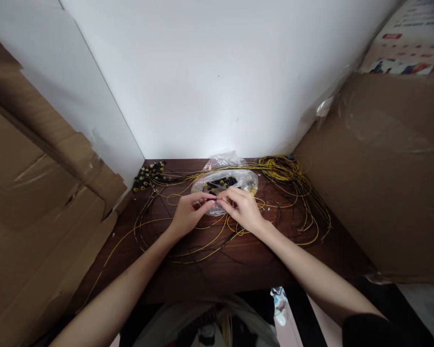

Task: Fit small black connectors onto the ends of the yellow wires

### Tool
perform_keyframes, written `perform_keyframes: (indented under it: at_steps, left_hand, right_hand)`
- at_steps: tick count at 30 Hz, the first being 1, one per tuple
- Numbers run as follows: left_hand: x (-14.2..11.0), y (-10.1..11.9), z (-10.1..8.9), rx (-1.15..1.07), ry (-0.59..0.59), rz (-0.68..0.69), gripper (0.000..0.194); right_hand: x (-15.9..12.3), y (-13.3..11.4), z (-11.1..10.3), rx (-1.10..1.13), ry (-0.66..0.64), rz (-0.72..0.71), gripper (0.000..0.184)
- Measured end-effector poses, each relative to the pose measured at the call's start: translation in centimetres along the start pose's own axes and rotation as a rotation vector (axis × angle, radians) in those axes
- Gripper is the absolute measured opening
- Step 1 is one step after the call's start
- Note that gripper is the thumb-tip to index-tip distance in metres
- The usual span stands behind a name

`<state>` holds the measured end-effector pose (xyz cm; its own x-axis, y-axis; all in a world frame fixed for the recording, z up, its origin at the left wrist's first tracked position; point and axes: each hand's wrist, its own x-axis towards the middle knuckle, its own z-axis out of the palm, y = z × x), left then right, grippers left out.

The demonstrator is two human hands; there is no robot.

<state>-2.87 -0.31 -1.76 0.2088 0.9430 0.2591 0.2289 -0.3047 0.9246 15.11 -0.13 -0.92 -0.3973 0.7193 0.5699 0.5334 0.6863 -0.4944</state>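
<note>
Over the front of an open clear plastic bag [252, 179], my two hands meet fingertip to fingertip. My left hand [188, 213] pinches a small black part [213, 198] between thumb and forefinger. My right hand [244, 210] is closed in a pinch on a thin yellow wire, its tip up against the black part. Whether the wire sits inside that part is too small to tell. Small black and yellow pieces [222, 183] fill the bag. Loops of loose yellow wire [210, 253] lie beneath and around both hands.
A coiled bundle of yellow wires [280, 168] rests at the back right of the dark wooden table [253, 270]. Wires with black and yellow-green ends [148, 176] are gathered at the back left. Cardboard [32, 207] flanks the left, a cardboard box [386, 178] the right, a white panel [217, 77] the back.
</note>
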Motion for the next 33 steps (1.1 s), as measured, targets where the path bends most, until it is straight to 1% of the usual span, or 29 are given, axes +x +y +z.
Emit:
perform_keyframes:
  at_steps: [4,9,13,18,24,28,30,33]
  left_hand:
    - [0.01,0.07,0.00,0.012,-0.020,-0.019,0.023]
    - [0.06,0.10,0.01,0.015,-0.024,-0.003,0.022]
    - [0.08,0.12,-0.02,0.016,-0.032,-0.007,0.023]
    - [0.11,0.26,-0.03,0.024,-0.032,-0.010,0.023]
    - [0.14,0.15,-0.06,0.046,-0.021,0.008,0.023]
    - [0.11,-0.05,-0.04,0.056,-0.027,0.013,0.023]
    - [0.09,-0.11,-0.05,0.063,-0.028,0.015,0.022]
    - [0.07,-0.13,-0.09,0.069,-0.031,0.019,0.021]
  right_hand:
    - [-0.02,0.04,-0.05,-0.052,-0.020,-0.018,0.010]
    - [0.01,0.05,-0.07,-0.088,-0.058,-0.026,0.012]
    - [0.05,-0.06,-0.17,-0.093,-0.055,-0.014,0.011]
    - [0.23,-0.30,-0.46,-0.072,-0.002,0.004,0.010]
    - [0.39,0.01,-0.75,-0.071,0.095,0.113,0.008]
    - [0.36,0.28,-0.77,-0.064,0.143,0.142,0.008]
    - [0.35,0.31,-0.81,-0.053,0.141,0.127,0.008]
    - [0.36,0.24,-0.87,-0.008,0.084,0.034,0.010]
